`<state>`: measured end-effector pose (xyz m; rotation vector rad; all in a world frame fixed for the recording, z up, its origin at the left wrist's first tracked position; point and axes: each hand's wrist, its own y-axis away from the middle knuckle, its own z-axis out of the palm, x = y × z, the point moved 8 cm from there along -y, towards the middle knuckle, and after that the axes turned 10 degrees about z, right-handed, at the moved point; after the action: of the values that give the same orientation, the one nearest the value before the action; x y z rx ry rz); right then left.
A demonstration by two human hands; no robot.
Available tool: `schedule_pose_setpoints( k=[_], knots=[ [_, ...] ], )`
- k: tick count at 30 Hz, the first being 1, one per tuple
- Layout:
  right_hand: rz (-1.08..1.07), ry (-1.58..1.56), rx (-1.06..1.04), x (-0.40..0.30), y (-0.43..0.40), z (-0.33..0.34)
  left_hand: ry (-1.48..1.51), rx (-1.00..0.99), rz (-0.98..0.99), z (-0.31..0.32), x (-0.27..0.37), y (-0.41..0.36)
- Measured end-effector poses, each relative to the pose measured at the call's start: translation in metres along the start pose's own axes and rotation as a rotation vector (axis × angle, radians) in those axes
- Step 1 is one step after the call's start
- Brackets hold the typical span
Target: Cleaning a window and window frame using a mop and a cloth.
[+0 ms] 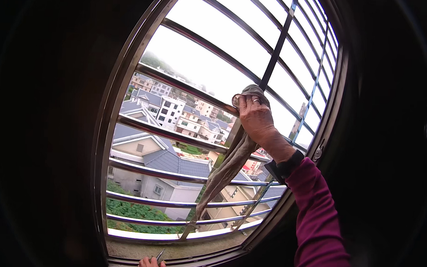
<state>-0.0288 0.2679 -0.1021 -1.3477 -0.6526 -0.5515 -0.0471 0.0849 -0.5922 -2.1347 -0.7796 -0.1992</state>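
Observation:
My right hand presses a grey-brown cloth around the upright bar of a metal window grille, where it meets a horizontal bar. A long, twisted tail of the cloth hangs from the hand down past the lower bars. A ring is on one finger, and a dark band circles the wrist. At the bottom of the view, my left hand rests at the window's lower frame with its fingers bent. A small, pointed greyish thing sticks up beside its fingers; whether the hand grips it is unclear.
Several shiny horizontal bars cross the window opening. The metal window frame surrounds it, with a latch on the right side and a rough sill below. Houses with grey roofs and green plants lie outside. The surroundings indoors are dark.

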Motion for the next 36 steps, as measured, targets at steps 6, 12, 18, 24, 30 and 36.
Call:
schedule_pose_setpoints(
  k=[6, 12, 18, 24, 30, 36],
  knots=[
    [0.075, -0.333, 0.065, 0.021, 0.022, -0.012, 0.019, 0.035, 0.005, -0.004, 0.001, 0.000],
    [-0.017, -0.065, 0.090, 0.023, -0.011, -0.021, 0.032, 0.087, 0.032, -0.007, 0.003, -0.001],
    [-0.284, 0.144, -0.238, -0.008, -0.027, 0.015, 0.028, 0.077, 0.038, -0.002, 0.003, 0.000],
    [-0.081, -0.480, -0.392, 0.003, -0.007, -0.004, 0.010, 0.091, 0.020, -0.005, 0.001, 0.001],
    [0.027, -0.650, -0.098, 0.011, 0.003, -0.014, 0.051, 0.088, 0.017, -0.006, 0.001, 0.000],
    [0.021, -0.555, 0.172, 0.011, 0.014, -0.029, 0.064, 0.095, 0.018, -0.008, 0.002, -0.002]
  ],
)
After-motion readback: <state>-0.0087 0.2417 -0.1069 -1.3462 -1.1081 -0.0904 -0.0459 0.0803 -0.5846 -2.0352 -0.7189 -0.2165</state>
